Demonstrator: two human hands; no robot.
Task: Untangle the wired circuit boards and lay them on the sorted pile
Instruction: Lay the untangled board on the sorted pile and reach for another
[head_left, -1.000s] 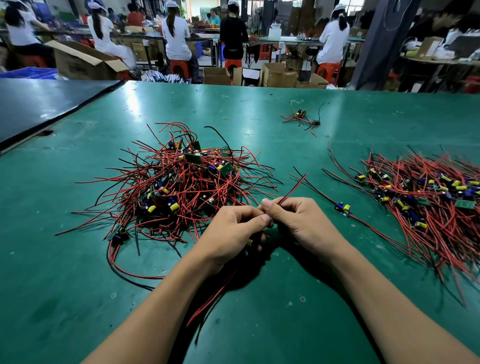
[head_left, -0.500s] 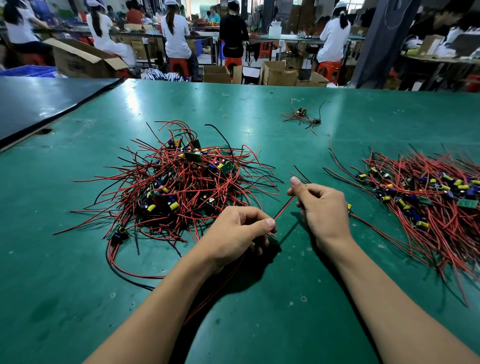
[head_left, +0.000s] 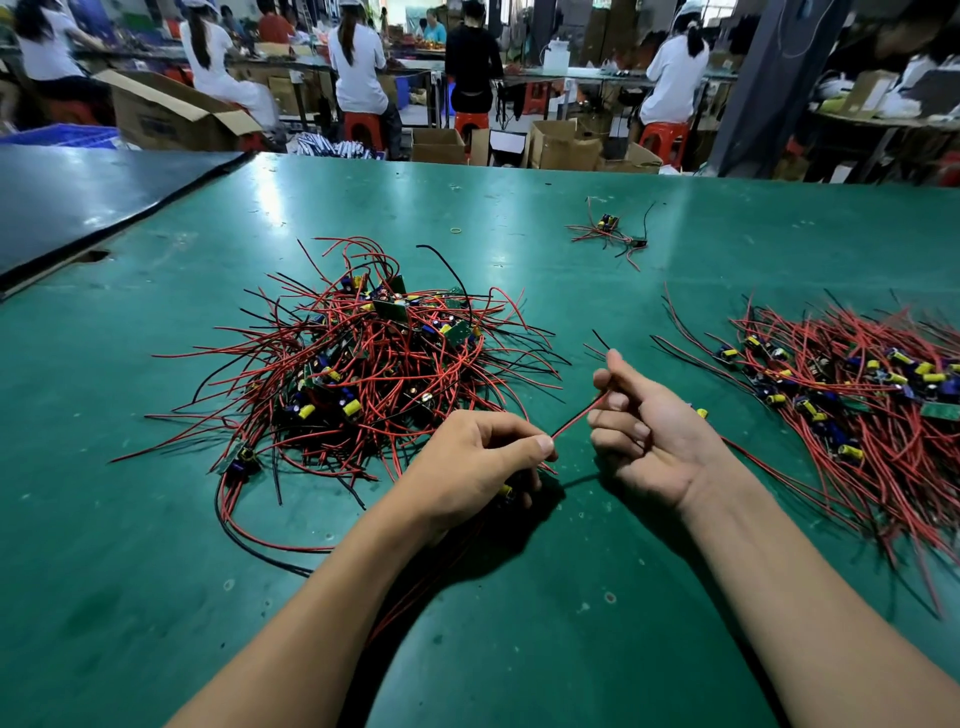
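Glossy mat, plastic-sheathed wires!
The table mat shines, smooth but scuffed; the tangled pile shows glossy red and black plastic insulation, same on the red wire just right of it and the sorted pile further right; beyond, matt brown cardboard boxes.

Green worktable, glare on its top, open cardboard boxes, red stools, workers seated beyond

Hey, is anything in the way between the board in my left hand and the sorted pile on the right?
Nothing tall. Your right hand, gripping the same red wire, sits between the left hand and the sorted pile, with one stray board lying flat beside it.
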